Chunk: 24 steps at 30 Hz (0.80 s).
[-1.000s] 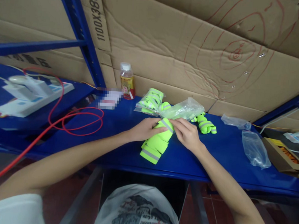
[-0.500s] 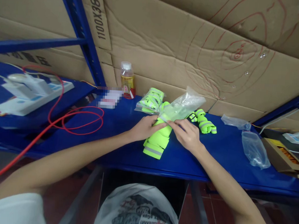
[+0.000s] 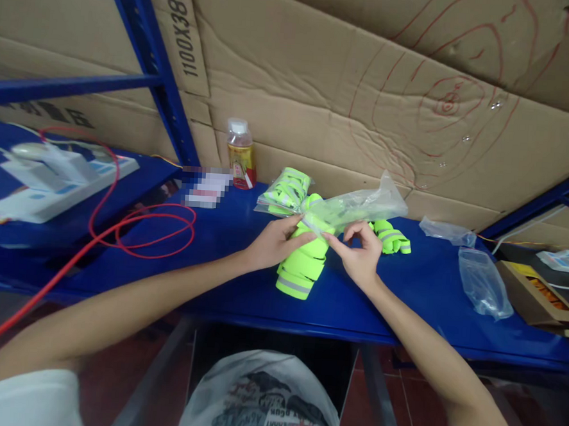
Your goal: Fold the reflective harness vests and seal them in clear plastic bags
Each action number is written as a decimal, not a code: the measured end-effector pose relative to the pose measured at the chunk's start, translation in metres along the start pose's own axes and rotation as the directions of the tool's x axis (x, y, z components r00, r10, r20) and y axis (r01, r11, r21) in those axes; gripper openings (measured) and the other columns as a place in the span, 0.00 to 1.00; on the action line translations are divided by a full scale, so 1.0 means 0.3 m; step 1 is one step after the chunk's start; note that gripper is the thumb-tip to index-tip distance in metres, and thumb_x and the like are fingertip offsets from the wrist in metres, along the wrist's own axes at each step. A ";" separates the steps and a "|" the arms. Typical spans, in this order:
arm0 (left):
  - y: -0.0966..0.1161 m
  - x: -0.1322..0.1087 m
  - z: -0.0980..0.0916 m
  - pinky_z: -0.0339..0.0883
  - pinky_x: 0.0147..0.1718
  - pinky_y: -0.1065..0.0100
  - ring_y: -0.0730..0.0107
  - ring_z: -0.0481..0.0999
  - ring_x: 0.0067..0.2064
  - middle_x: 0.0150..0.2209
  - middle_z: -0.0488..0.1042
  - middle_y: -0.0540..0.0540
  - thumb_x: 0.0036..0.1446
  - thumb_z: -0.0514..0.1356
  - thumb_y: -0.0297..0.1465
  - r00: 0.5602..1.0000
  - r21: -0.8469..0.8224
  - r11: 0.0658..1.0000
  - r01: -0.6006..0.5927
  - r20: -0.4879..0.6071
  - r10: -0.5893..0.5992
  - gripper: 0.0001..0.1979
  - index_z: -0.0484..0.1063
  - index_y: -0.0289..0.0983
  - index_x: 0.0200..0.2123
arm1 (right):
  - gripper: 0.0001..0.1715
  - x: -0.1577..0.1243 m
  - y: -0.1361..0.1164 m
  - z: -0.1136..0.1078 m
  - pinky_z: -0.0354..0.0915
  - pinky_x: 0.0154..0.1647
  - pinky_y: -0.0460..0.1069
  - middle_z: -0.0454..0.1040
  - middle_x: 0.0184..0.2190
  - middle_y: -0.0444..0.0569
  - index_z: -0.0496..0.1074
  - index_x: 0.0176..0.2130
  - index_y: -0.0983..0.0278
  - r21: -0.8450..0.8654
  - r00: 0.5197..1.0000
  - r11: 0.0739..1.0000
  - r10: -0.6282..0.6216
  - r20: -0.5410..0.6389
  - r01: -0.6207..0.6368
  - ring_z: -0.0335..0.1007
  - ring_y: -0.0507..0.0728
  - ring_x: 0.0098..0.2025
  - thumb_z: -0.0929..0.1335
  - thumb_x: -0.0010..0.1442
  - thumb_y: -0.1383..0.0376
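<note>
A clear plastic bag stretches between my two hands, its far end pointing up and to the right. My left hand pinches the left part of the bag's near edge. On the right side of that edge, my right hand grips with thumb and index finger, the other fingers curled. Under the bag lies a folded neon-yellow reflective strap with grey bands, partly covered by the bag and my fingers. Behind my left hand sits a bagged reflective strap. Another loose reflective strap lies beyond my right hand, partly hidden.
A bottle with red liquid stands at the back against the cardboard wall. Empty plastic bags and an open cardboard box lie at the right. A red cable loops at the left by a white power strip.
The bag's far end has swung down and to the right. My right hand's fingers have curled up more, while my left hand stays nearly in place.
</note>
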State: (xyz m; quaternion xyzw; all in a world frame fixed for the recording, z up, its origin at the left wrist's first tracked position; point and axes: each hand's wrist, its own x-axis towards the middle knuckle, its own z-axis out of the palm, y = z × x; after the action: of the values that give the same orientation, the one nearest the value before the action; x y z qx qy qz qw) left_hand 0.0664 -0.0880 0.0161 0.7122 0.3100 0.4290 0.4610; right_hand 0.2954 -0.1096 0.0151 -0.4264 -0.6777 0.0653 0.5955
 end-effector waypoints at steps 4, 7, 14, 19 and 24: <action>0.020 -0.013 -0.008 0.77 0.53 0.61 0.52 0.83 0.52 0.54 0.84 0.38 0.69 0.66 0.50 0.998 0.101 0.993 -0.061 -0.007 0.062 0.30 0.77 0.32 0.61 | 0.34 0.023 0.028 -0.027 0.63 0.25 0.50 0.68 0.17 0.43 0.69 0.20 0.59 -0.047 0.933 0.972 0.236 0.271 -0.232 0.62 0.53 0.21 0.79 0.58 0.41; 0.022 -0.022 -0.016 0.76 0.57 0.60 0.51 0.83 0.53 0.55 0.84 0.38 0.70 0.65 0.50 0.992 0.203 0.972 -0.115 -0.025 0.123 0.32 0.75 0.31 0.64 | 0.30 0.031 0.036 -0.024 0.74 0.31 0.53 0.81 0.28 0.49 0.80 0.32 0.61 0.042 0.895 0.947 0.287 0.342 -0.320 0.77 0.59 0.29 0.80 0.55 0.38; -0.032 -0.022 -0.034 0.79 0.52 0.66 0.58 0.88 0.48 0.52 0.86 0.38 0.72 0.65 0.46 0.865 0.422 0.782 -0.458 0.008 0.502 0.31 0.73 0.33 0.68 | 0.46 0.029 -0.037 -0.021 0.72 0.71 0.64 0.82 0.60 0.58 0.77 0.62 0.59 0.278 0.954 0.943 0.104 0.281 -0.185 0.78 0.70 0.64 0.83 0.51 0.45; -0.035 -0.030 -0.027 0.79 0.48 0.67 0.57 0.89 0.46 0.49 0.87 0.40 0.72 0.64 0.48 0.892 0.473 0.780 -0.410 0.030 0.451 0.30 0.71 0.35 0.67 | 0.29 0.010 -0.032 -0.025 0.78 0.63 0.66 0.87 0.49 0.54 0.84 0.50 0.59 0.252 0.948 0.951 0.101 0.303 -0.181 0.85 0.70 0.52 0.83 0.53 0.48; -0.031 -0.043 -0.010 0.77 0.40 0.66 0.55 0.88 0.45 0.48 0.85 0.42 0.67 0.67 0.50 0.953 0.422 0.868 -0.262 -0.026 0.301 0.28 0.68 0.38 0.60 | 0.30 0.016 -0.047 -0.008 0.82 0.56 0.63 0.88 0.43 0.54 0.85 0.44 0.62 0.273 0.939 0.930 0.159 0.304 -0.246 0.86 0.69 0.46 0.86 0.45 0.50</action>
State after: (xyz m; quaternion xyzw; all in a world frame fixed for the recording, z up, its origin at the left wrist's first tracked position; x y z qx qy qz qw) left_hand 0.0576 -0.0941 0.0038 0.8108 0.3074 0.4482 0.2174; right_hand 0.2907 -0.1163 0.0276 -0.3834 -0.6877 0.2905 0.5438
